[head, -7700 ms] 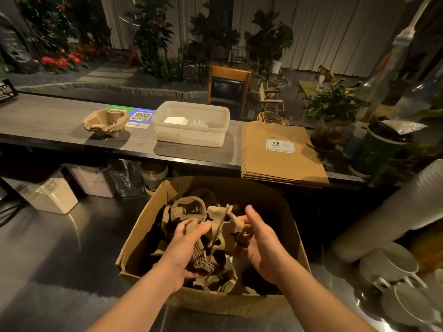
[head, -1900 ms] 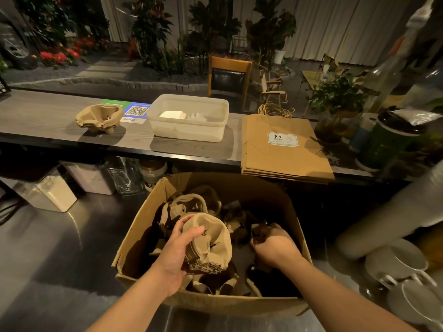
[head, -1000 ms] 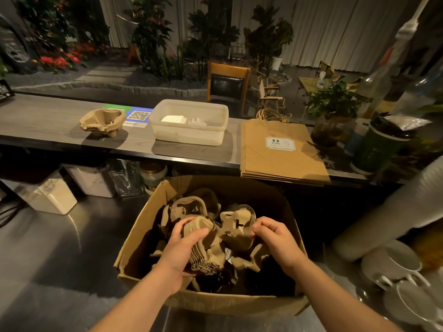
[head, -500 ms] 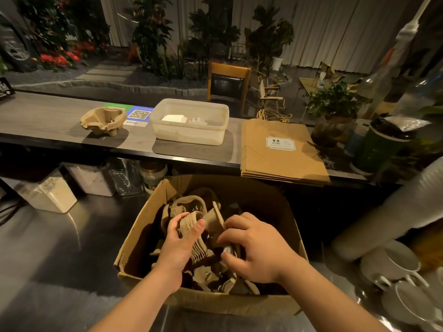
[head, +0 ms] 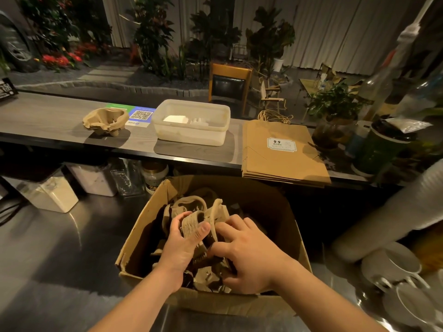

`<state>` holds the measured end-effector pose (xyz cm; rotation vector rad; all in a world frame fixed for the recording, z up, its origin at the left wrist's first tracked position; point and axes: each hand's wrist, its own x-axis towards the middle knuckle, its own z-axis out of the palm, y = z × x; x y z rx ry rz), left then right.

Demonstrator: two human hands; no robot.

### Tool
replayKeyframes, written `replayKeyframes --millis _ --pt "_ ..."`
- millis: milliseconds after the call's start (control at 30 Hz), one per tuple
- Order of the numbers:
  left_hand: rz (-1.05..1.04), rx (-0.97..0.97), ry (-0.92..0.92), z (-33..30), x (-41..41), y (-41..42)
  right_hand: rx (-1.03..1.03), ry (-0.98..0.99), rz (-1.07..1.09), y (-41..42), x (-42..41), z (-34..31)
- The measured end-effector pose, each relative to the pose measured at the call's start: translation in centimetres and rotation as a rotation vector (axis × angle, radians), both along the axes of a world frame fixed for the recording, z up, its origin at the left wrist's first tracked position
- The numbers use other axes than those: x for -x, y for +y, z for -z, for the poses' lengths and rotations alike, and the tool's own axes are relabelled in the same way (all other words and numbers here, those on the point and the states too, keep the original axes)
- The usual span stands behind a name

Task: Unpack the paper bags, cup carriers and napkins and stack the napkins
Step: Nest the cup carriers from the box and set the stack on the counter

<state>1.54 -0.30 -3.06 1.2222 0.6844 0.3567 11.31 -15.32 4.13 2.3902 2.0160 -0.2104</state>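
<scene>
An open cardboard box (head: 282, 207) stands on the steel counter and holds loose pulp cup carriers. Inside it, my left hand (head: 183, 245) grips a nested stack of cup carriers (head: 191, 225) by its edge. My right hand (head: 247, 252) is beside it, palm down, its fingers pressed on another cup carrier (head: 219, 210) against that stack. On the raised wooden bar behind sit a small pile of cup carriers (head: 105, 121), a clear plastic tub (head: 191, 135) with white napkins (head: 176, 118) inside, and a flat stack of brown paper bags (head: 280, 152).
A QR code card (head: 141, 115) lies between the pile and the tub. Storage containers (head: 51, 194) and jars (head: 154, 174) stand under the bar. White cups and saucers (head: 395, 279), a sleeve of cups (head: 393, 212), a green cup (head: 381, 149) and a potted plant (head: 333, 109) crowd the right.
My right hand lifted a carrier from the box's right side and brought it left against the stack in my left hand. That stack turned on edge.
</scene>
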Motion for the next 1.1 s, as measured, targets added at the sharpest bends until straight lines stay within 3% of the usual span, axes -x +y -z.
replayKeyframes --millis 300,467,700,900,1000,1100 --pt "0.024 -0.134 0.027 0.1 0.1 -0.1 0.012 -0.101 0.059 0.6 0.7 -1.0" --pt "-0.059 -0.262 0.018 0.3 0.1 -0.2 -0.020 0.037 0.126 0.7 0.7 -1.4" --pt "-0.034 -0.179 0.014 0.5 0.3 0.1 -0.035 0.292 0.141 0.4 0.5 -1.2" --pt "-0.027 -0.141 0.000 0.1 0.2 -0.1 -0.023 0.255 0.099 0.4 0.4 -1.3" --pt "-0.055 -0.100 -0.016 0.1 0.2 -0.1 -0.067 0.387 0.119 0.0 0.0 -1.1" --pt "-0.097 -0.025 -0.009 0.1 0.2 0.1 -0.245 0.616 0.223 -0.7 -0.6 -1.0"
